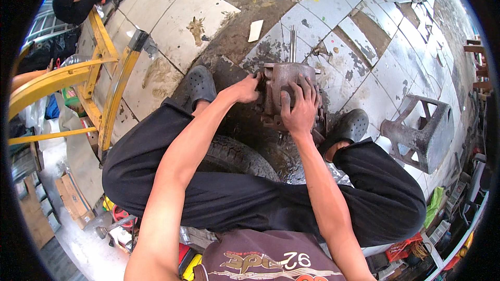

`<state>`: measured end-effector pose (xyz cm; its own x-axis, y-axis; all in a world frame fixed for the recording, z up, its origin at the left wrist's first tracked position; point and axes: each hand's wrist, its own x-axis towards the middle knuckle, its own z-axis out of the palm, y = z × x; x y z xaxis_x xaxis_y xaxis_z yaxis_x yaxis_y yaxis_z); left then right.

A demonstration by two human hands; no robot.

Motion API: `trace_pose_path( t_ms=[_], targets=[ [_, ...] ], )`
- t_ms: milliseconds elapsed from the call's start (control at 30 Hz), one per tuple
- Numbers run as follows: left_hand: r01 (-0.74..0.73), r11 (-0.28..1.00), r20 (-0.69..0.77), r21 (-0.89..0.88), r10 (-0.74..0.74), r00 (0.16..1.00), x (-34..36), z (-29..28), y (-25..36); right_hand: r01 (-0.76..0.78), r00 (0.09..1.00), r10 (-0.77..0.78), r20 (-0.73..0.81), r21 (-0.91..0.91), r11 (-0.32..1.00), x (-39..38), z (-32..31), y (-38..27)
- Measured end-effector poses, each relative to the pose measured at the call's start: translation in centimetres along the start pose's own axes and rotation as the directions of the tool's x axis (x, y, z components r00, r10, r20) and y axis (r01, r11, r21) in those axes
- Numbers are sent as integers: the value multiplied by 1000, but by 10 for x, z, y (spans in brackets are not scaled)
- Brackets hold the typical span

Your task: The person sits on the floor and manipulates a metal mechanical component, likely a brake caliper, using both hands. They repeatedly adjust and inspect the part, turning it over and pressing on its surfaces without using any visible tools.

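A rusty brown gearbox [279,75] stands on the floor between my feet, its bare metal shaft [293,44] pointing away from me. Against its left side is my left hand [246,89], fingers curled at the edge of the casing and partly hidden behind it. My right hand [301,108] lies over the upper right of the casing, fingers spread and thumb apart. Dark grime covers the fingers of both hands. Under the gearbox the floor looks dark and wet.
A tyre [237,156] lies beneath my legs. The yellow metal frame [112,99] stands at left, a grey stool [422,132] at right. Broken tiles [359,39] cover the floor ahead. Another person [78,0] is at far left. Clutter lies behind me on both sides.
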<state>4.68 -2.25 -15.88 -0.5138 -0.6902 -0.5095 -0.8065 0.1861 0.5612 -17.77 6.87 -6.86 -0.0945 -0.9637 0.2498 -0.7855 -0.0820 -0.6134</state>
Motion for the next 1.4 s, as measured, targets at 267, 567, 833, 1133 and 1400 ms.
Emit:
trace_pose_path(
  t_ms=[267,567,833,1133,1400],
  targets=[
    [210,963,-285,-169,-252,925,-18,-40,26,-9,1000,8,-23,-37,999,-1,-5,11],
    [67,982,-225,-179,-107,969,-6,-7,10,-3,1000,2,-30,-29,1000,0,-6,5],
    [47,958,-88,282,-23,996,-30,-20,72,-11,999,10,-32,-44,999,-1,-7,10],
    [260,959,-43,112,-257,966,12,-16,62,-19,1000,19,-23,-2,1000,0,-4,4],
    [42,889,141,456,-119,983,-8,-46,96,8,995,-10,-95,-17,1000,-3,-6,8]
  ],
)
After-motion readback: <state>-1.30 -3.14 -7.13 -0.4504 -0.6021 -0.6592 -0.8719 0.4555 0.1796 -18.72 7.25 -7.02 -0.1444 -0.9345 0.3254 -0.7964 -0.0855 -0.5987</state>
